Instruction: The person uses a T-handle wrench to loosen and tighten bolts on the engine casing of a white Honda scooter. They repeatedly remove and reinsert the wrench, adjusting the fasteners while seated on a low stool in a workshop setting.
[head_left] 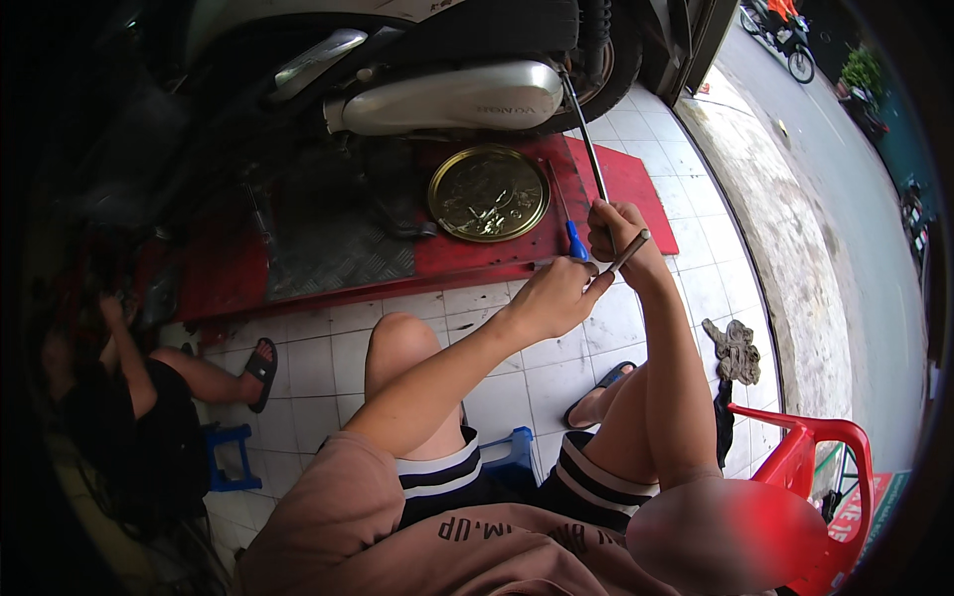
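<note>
My right hand [616, 230] is closed around a long steel wrench [588, 139], whose far end reaches up to the scooter beside its rear wheel [621, 79] and silver side cover [447, 99]. My left hand [566, 293] is closed on the wrench's short crossbar [631, 248], just below and left of my right hand. A blue-handled screwdriver [574, 241] lies behind my hands on the red platform [477, 268], next to a round gold tray [467, 179] with small shiny items in it. The exact fitting at the wrench's far end is too small to tell.
A co-worker [139, 397] sits at left by a blue stool [229, 457]. Another blue stool [517, 447] is under me. A grey rag [733, 348] lies on the tiles near a red plastic chair [815, 427]. A street [825, 179] with parked motorbikes runs along the right.
</note>
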Motion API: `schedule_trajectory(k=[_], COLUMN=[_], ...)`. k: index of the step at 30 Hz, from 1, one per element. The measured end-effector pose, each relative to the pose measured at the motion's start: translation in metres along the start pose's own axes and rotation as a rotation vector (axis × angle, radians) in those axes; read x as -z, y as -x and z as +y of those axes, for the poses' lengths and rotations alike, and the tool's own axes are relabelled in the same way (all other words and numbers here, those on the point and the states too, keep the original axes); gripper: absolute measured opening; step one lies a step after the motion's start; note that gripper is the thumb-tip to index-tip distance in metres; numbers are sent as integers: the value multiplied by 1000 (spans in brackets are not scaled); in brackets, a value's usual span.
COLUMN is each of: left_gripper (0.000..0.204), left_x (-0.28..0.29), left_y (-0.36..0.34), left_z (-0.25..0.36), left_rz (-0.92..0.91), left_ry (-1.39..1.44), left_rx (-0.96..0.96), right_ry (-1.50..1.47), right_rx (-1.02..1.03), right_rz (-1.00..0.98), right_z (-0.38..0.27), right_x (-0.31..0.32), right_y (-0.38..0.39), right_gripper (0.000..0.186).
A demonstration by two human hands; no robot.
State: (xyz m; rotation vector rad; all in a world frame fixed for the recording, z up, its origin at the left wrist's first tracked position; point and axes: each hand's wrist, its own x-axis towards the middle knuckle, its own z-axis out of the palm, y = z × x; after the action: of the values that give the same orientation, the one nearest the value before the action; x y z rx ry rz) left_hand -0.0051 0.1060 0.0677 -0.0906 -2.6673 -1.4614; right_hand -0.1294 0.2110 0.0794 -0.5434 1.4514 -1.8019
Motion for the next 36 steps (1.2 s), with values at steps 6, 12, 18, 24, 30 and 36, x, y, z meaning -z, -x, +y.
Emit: schedule_trajectory(k=[6, 12, 18, 24, 30, 36], left_gripper=[35, 48, 55, 61, 64, 66], left_x=[-2, 3, 9, 8, -7, -24], left_y=[4, -2, -27, -32, -22, -30], left_z=[18, 44, 49, 42, 27, 30], left_rz=[134, 235, 315, 22, 131, 133], left_ry=[-71, 72, 142, 733, 983, 1089], left_rx=[-62, -34, 40, 246, 279, 190], right_ry=[463, 567, 968, 940, 923, 98], right_rx=[138, 200, 273, 215, 655, 510], right_rz=[201, 261, 262, 415, 825, 1071], right_z=[19, -2, -24, -35, -64, -39], right_x=[11, 4, 3, 2, 2, 120], right_y=[-15, -13, -18, -19, 11, 39], right_gripper=[40, 42, 48, 36, 28, 33])
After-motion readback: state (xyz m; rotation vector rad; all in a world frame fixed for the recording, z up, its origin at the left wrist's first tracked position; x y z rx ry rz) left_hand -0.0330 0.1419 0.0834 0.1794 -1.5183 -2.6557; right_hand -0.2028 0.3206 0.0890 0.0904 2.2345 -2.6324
